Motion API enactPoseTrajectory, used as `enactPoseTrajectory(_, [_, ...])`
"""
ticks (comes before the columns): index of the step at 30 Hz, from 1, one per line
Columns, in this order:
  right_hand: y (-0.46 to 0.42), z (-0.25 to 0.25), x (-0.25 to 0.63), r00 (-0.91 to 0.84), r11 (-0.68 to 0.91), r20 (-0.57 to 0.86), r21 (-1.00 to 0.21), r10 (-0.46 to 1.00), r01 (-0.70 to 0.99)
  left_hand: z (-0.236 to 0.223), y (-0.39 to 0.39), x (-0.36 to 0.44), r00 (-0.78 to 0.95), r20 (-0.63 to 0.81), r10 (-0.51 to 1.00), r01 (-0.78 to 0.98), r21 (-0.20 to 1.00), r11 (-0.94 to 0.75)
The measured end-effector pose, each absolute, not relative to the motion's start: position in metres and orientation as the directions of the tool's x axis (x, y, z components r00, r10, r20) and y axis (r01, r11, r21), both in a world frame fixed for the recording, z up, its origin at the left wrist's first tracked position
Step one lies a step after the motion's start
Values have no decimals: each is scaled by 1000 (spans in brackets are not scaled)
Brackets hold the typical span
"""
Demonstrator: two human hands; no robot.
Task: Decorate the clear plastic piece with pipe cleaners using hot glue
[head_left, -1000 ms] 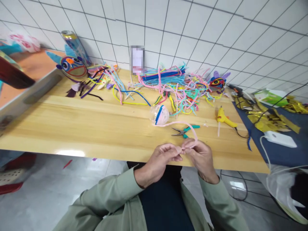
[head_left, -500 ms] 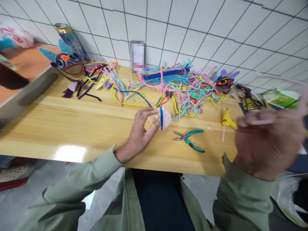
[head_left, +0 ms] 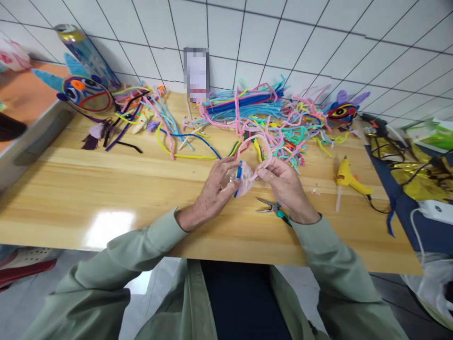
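Note:
My left hand (head_left: pixel 216 191) is closed around a small rounded craft piece (head_left: pixel 245 179), clear at one end and wrapped in pale pink fuzzy stems at the other, with a blue band between. My right hand (head_left: pixel 283 182) pinches a pale pink pipe cleaner (head_left: pixel 268 141) beside the pink end; the stem loops up and back over toward the piece. Whether the stem's far end is fixed to the piece I cannot tell. Just below my right hand lie needle-nose pliers (head_left: pixel 272 207), their teal handles partly hidden by it. Yellow-and-green handles (head_left: pixel 258 150) of another tool show behind the loop.
Pipe cleaners (head_left: pixel 244 111) in many colours heap along the wall. A yellow glue gun (head_left: pixel 348 178) with a cord lies at the right. Decorated masklike pieces (head_left: pixel 88 94) stand at both back ends, one beside a tall can (head_left: pixel 87 56). A phone (head_left: pixel 197 75) leans on the tiles.
My right hand has come in from the far right to the craft piece, bringing the pink pipe cleaner. My left hand still holds the piece. The view has shifted slightly.

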State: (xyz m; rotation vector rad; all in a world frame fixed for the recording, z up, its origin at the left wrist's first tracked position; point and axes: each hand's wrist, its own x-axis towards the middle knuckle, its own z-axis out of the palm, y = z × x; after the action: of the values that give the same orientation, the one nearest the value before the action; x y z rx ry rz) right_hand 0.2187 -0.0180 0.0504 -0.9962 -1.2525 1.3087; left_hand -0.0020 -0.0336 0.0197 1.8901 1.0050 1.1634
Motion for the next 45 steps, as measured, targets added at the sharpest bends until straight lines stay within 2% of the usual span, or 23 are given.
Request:
enactPoseTrajectory(16, [-26, 44, 211, -172, 27, 54, -987, 984, -159, 21, -37, 5, 265, 372, 890, 211, 878, -430])
enactPoseTrajectory(29, [-26, 43, 209, -161, 16, 50, -978, 986, -207, 22, -38, -4, 357, 332, 873, 213, 881, -422])
enactPoseTrajectory(36, [-29, 47, 207, -161, -12, 17, -983, 987, -181, 23, -38, -4, 386, 360, 850, 248, 846, -471])
enactPoseTrajectory(45, [-30, 49, 204, -164, 28, 50, -991, 985, -131, 24, -37, -4, 398, 403, 824, 281, 802, -527])
